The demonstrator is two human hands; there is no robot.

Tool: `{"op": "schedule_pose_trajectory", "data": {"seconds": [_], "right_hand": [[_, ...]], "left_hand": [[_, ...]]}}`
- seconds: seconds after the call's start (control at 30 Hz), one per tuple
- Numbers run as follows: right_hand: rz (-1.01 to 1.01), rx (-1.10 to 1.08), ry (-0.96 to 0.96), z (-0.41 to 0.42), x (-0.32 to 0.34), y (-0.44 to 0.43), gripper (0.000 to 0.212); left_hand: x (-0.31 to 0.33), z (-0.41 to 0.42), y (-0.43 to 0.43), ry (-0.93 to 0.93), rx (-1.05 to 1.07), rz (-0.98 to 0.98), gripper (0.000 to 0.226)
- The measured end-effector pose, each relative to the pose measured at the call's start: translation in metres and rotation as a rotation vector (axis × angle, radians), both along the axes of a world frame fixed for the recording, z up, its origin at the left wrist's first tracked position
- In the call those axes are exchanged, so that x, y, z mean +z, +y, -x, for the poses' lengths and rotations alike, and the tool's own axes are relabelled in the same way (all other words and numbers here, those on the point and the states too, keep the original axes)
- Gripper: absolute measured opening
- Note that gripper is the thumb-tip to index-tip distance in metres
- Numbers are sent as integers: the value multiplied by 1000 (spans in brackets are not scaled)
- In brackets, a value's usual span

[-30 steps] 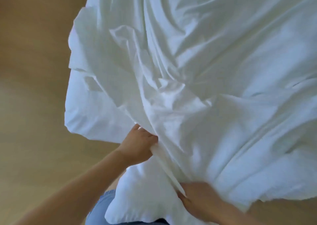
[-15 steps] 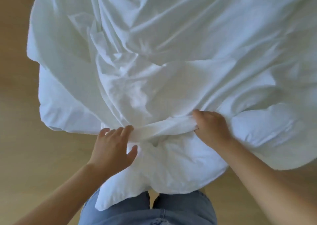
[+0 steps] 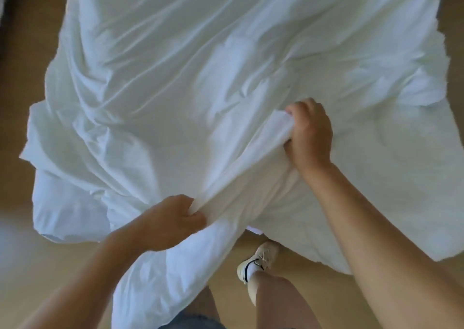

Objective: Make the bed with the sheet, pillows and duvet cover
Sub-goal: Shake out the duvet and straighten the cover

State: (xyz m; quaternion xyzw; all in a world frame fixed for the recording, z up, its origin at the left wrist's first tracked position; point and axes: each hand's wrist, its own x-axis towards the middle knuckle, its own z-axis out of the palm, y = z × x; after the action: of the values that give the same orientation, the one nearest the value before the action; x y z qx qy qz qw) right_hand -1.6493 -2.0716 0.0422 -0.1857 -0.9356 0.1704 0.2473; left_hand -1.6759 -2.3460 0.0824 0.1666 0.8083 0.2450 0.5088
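Both hands are closed on the white cloth (image 3: 175,82). The left hand (image 3: 173,222) grips a bunched fold low and near the body, and the right hand (image 3: 310,135) clutches a thicker wad further out. A taut ridge of fabric runs between them.

The chief risk, as I judge it, is the footing. The shoe (image 3: 258,261) stands just beside the near hem, which trails on the floor (image 3: 301,263). A step forward could pin that hem, so a pull would jerk or tear it from a hand. Both hands also seem to hold gathered folds rather than a clean edge or corner, so a tug would likely drag the cloth askew and deepen the creases. Fabric lying on the floor may also pick up dirt.

The cloth spreads wide ahead of the person and fills most of the view, with floor showing on the left, the right and below it. It is soft, limp and heavily wrinkled, with long creases fanning away from the hands. The left edge is rumpled into puffy folds. I cannot tell whether it is the sheet or the duvet cover, nor whether a bed lies under it.
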Motion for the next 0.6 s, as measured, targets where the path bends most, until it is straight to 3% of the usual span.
{"op": "schedule_pose_trajectory", "data": {"seconds": [0.07,0.13,0.2,0.27,0.33,0.4,0.47,0.53,0.6], "right_hand": [[462,-315,147,-10,11,46,32],[561,-352,172,-32,22,91,31],[488,-179,0,-64,34,107,22],[434,56,-301,-103,34,100,16],[336,233,-686,-145,31,87,5],[373,232,-823,-177,27,91,20],[465,77,-784,-200,25,115,30],[367,31,-815,-210,20,144,31],[235,62,-866,-205,10,168,18]], "left_hand": [[18,2,-2,7,-14,137,43],[30,-2,-1,74,-84,316,63],[34,-11,19,268,-174,357,83],[22,-23,65,513,-258,139,108],[3,-41,134,668,-457,-71,114],[-18,-66,207,666,-710,-103,101],[-33,-85,263,618,-833,-86,65],[-40,-95,290,529,-763,-137,30],[-32,-103,285,202,-602,-209,22]]}}
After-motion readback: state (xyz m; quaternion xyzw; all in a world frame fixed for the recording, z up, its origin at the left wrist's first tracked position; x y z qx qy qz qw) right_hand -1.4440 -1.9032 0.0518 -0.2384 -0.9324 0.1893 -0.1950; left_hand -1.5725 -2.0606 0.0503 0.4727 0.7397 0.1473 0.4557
